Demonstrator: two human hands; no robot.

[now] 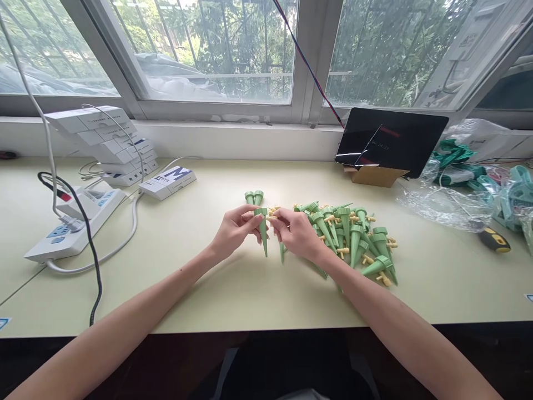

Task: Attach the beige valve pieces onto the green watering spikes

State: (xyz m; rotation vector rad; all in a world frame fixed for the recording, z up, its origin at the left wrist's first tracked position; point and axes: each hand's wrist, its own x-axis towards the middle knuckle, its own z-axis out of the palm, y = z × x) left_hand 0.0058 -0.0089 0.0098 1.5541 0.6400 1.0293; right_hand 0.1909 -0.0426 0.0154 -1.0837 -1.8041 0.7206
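Observation:
My left hand (234,229) is closed on the wide top of a green plastic cone spike (263,233) that points down toward me. My right hand (296,233) pinches a small cream-yellow valve piece (272,215) against the spike's top, and a second green spike tip (282,253) pokes out under that hand. A heap of green spikes with yellow valves (353,236) lies just right of my right hand. Two green spikes (254,196) lie together on the table beyond my hands.
A white power strip (66,230) with cables sits at the left, beside stacked white boxes (104,139) and a small box (167,181). A dark tablet (391,141) leans on a cardboard box. Plastic bags (458,205) and a yellow-black tool (493,240) lie right.

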